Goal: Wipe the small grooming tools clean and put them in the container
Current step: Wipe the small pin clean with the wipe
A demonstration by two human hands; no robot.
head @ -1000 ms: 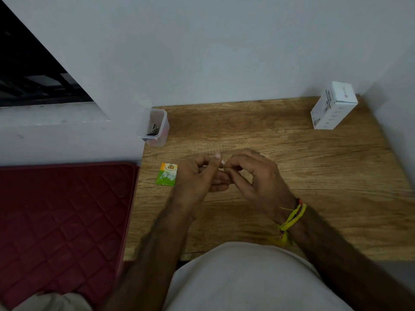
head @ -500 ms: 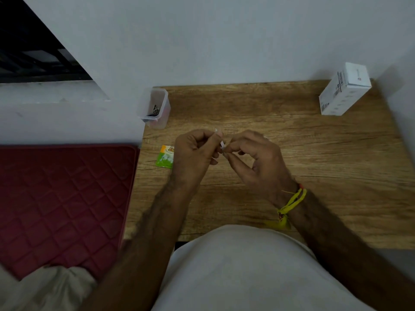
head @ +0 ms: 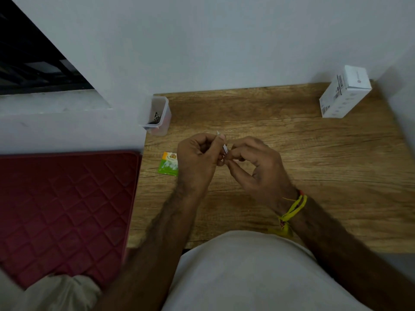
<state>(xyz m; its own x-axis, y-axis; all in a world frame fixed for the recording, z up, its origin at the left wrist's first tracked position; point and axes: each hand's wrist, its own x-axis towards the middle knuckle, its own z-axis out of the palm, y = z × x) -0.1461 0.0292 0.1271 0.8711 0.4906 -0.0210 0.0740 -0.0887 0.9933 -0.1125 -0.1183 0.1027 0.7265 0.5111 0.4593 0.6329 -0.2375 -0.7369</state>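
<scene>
Tool (head: 221, 141), thin and pale, is pinched between both grips over table (head: 292, 153) centre. Left hand (head: 197, 160) curls round its upper end, right hand (head: 258, 167) pinches the lower end. Container (head: 158, 115) sits at 10 o'clock, sachet (head: 169, 163) at 9 beside the left hand.

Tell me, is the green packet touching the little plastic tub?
Apart. The head view shows bare wooden table between the green packet and the plastic tub, which stands farther back by the wall.
</scene>
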